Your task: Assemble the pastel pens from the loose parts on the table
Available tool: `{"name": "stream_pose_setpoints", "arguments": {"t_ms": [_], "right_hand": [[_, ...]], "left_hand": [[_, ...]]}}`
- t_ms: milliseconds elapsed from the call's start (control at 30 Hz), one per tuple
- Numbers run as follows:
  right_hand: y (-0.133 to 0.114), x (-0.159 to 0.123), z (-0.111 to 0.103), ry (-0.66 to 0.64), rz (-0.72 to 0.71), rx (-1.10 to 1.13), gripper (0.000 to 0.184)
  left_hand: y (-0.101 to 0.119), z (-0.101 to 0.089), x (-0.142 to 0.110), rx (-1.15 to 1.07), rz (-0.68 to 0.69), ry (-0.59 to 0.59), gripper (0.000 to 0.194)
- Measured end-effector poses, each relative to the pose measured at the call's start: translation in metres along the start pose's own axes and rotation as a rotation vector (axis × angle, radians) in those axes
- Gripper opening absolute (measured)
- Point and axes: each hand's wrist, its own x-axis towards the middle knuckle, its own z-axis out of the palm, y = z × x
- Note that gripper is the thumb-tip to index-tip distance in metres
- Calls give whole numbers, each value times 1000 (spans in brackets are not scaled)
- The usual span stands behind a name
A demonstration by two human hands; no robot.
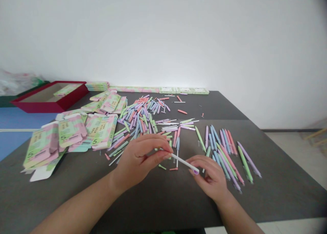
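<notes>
because it is so slim, the white rod (184, 161) calls for a fingertip pinch

while it hangs above the dark table (153, 203), slanting down from one hand to the other, the white rod looks light and smooth, probably plastic. it should be fairly stiff along its length, yet likely to bend or roll if squeezed hard off-centre; near either end seems the surest place to take hold, clear of the purple tip.

the left hand (143, 154) has thumb and forefinger closed on the upper end. the right hand (211, 176) is loosely curled at the lower, purple-tipped end; its fingers meet the rod there, but whether they clamp it cannot be told.

just beyond lie a small green piece (162, 167) and a small red piece (173, 169). farther back is a heap of pastel pen parts (139, 115), with finished-looking pens (227, 160) fanned out on the right. to the left sit printed cartons (104, 133), and behind them a red tray (61, 106).
</notes>
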Motion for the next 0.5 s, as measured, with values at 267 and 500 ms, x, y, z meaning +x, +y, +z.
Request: {"name": "stream_pose_setpoints", "arguments": {"t_ms": [267,500], "right_hand": [[2,-1,1,-15,11,-56,27],[6,2,7,-61,7,-140,20]], "left_hand": [[19,-2,2,227,153,-68,5],[10,15,-2,333,84,-157,10]]}}
